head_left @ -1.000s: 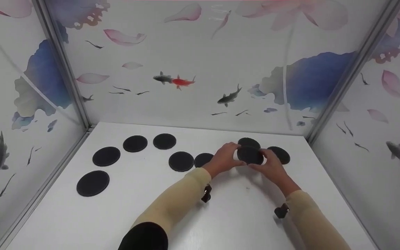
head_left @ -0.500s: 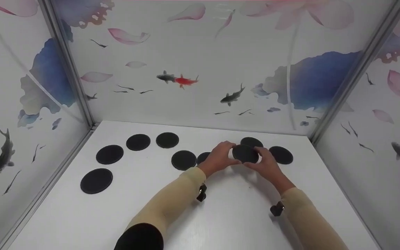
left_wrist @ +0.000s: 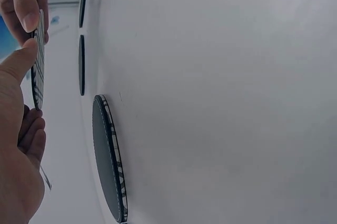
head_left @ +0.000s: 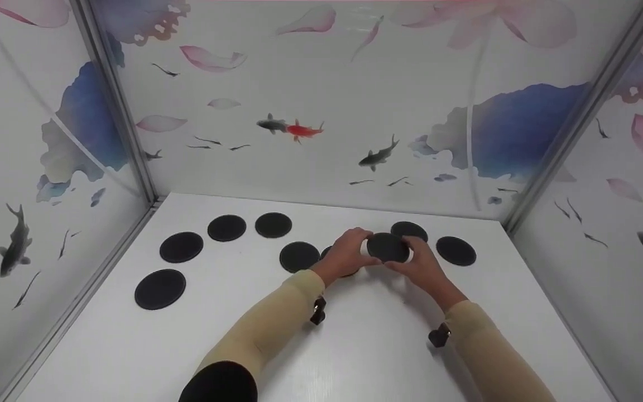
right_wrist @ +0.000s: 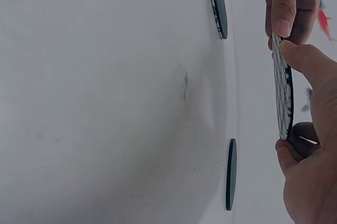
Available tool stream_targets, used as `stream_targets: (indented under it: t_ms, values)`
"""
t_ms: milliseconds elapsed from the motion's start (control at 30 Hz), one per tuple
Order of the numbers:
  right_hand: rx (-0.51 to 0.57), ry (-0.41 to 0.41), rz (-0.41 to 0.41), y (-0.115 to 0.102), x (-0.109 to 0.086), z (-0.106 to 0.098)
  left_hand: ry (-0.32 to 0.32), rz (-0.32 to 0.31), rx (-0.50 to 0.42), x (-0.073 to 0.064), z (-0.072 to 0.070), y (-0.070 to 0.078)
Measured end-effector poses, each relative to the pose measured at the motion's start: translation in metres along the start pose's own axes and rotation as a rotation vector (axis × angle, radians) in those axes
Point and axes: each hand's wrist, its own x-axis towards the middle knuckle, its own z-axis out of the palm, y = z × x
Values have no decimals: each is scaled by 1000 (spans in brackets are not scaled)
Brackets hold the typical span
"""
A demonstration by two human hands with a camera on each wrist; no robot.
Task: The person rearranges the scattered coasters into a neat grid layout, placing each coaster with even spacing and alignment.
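Both hands hold one round coaster (head_left: 387,247) by its edges, raised over the white table. The left hand (head_left: 345,254) grips its left side and the right hand (head_left: 425,268) its right side, thumbs toward the near edge. Its upper face is black, with white showing at both sides. In the right wrist view the lower face of the coaster (right_wrist: 281,87) is pale with thin dark lines. Behind it on the table lies another black coaster (head_left: 411,230). The left hand partly covers a coaster (head_left: 349,273) lying below it.
Several more black coasters lie flat on the white table (head_left: 355,346): one at the right (head_left: 456,250), one left of the hands (head_left: 299,257), others at the left. Printed panels with fish and petals wall in the back (head_left: 310,167) and both sides.
Both hands have moved slightly left with the held coaster, uncovering more of the coaster behind. The head view has turned a little left, so the whole scene sits further right.
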Motion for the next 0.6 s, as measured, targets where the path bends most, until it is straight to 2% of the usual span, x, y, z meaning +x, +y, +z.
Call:
stream_targets:
  t_ms: [300,600]
  values:
    - [-1,-33,36,-3,3,6,27,7,29,-4,-3,-6]
    - [-21,-53,65,-3,-1,13,-13,-8,27,-9,0,-8]
